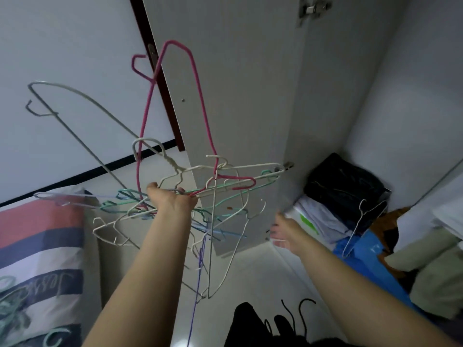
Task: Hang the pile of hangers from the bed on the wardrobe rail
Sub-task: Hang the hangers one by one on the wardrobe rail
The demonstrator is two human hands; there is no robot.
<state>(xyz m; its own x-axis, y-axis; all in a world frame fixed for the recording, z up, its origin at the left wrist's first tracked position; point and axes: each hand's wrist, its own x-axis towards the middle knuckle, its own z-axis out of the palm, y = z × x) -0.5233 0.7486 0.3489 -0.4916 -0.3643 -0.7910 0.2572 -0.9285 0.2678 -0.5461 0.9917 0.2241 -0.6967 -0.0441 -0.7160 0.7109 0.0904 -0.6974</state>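
— Head view, near first: left hand [172,200] clamped on tangled hangers [213,191], held up before wardrobe door [238,96]. Right hand [285,234]?

— Blurred; looks spread, holding nothing, nearer wardrobe opening. Rail unseen, presumably up and right of bundle; long pink hanger [175,108] pointing upward.

Home bedroom. Striped bedding [42,246] at 8 o'clock. Open wardrobe door [238,96] at 12; folded clothes [323,216] at 3.
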